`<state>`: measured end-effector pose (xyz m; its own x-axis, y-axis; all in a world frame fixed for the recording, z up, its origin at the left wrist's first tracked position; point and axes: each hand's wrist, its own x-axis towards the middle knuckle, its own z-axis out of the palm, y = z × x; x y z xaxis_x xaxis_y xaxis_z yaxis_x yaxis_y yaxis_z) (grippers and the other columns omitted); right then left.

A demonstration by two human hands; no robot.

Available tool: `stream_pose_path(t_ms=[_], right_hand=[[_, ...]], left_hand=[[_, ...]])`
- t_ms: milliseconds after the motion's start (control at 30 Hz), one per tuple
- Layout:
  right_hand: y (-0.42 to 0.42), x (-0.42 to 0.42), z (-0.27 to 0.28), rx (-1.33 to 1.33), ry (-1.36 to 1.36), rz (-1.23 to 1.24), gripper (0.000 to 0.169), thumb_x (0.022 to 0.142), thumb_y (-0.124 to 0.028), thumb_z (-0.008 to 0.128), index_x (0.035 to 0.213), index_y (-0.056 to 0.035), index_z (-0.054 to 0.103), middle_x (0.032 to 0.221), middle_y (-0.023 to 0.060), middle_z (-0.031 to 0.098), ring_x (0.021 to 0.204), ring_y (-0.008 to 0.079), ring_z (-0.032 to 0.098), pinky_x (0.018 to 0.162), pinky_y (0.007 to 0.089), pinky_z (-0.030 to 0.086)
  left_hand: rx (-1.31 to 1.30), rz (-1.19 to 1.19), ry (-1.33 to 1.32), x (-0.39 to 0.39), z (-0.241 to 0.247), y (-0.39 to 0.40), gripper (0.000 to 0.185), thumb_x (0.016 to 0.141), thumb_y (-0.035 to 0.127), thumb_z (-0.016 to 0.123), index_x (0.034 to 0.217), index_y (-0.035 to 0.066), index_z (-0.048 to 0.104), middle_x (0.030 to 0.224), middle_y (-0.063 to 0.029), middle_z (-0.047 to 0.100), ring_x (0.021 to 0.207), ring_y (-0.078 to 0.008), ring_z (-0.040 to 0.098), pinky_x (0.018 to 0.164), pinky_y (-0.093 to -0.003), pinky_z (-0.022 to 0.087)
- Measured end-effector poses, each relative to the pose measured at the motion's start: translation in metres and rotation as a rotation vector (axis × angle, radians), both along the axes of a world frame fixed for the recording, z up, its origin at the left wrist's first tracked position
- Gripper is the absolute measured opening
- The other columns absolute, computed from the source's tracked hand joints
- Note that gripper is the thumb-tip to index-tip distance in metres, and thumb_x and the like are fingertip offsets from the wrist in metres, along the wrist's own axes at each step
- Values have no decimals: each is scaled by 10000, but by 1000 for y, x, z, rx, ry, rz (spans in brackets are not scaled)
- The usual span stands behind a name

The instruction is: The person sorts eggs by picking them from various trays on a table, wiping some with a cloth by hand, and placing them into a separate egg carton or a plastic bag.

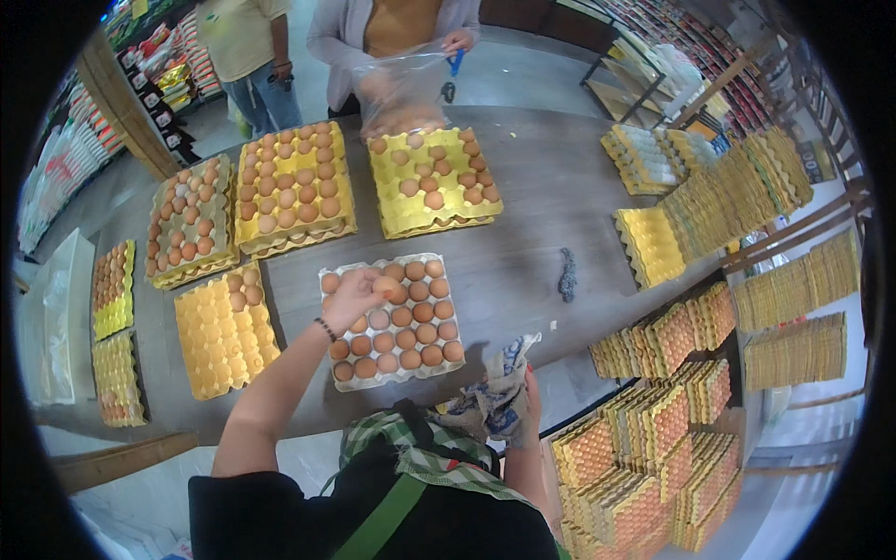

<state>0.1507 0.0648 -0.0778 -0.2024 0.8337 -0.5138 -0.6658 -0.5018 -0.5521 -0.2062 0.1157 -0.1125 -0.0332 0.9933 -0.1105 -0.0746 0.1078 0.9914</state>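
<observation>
My left hand is over a pale egg tray that lies in front of me. Between its fingertips is a light brown egg, just above or in the tray; I cannot tell which. Brown eggs fill most of the cups around it, and my hand hides some of the upper left ones. To the right of the tray, at the table's near edge, my right hand grips a crumpled grey-and-blue cloth. The cloth covers most of its fingers.
Stacked yellow trays with eggs stand along the far side. A mostly bare tray lies left. A grey scrubber-like strip rests right, near stacked trays. Across the table, a person holds a clear plastic bag; another stands beside.
</observation>
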Motion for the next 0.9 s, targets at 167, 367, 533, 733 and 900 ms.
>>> stream_pose_path(t_ms=[167,367,533,733,900], right_hand=[[-2,6,-7,85,-255,-66,366,1033,-316,461,1233,-37,588,1102,140,677,955,288,672,858,403,544],[-5,-64,84,785,-1077,25,309,1026,-222,478,1230,-13,579,1113,108,655,1019,255,629,899,359,491],[40,-37,80,450,-553,172,294,1031,-238,477,1205,-30,593,1091,104,643,989,210,635,863,334,511],[33,29,7,465,-322,-6,342,1056,-324,417,1164,-55,597,1048,94,647,911,167,647,777,304,542],[-8,21,82,478,-410,-137,312,1043,-293,453,1214,-55,561,1092,99,645,945,203,656,804,353,541]], left_hand=[[-259,49,-1068,68,32,-20,401,1078,323,368,1329,26,467,1225,-101,575,894,-199,612,774,-315,540],[-103,-4,-899,160,24,-56,399,1073,364,368,1229,40,543,1020,-97,604,870,-152,581,714,-252,476],[307,-17,139,191,94,-60,370,1075,327,390,1195,34,581,1037,-96,622,972,-173,594,806,-288,482],[-235,-81,-836,207,128,-48,437,1051,425,448,1295,66,504,1055,-98,621,859,-174,631,746,-273,540],[-270,-61,-733,203,80,-45,358,1050,350,466,1256,68,546,1081,-97,625,835,-193,623,714,-290,511]])
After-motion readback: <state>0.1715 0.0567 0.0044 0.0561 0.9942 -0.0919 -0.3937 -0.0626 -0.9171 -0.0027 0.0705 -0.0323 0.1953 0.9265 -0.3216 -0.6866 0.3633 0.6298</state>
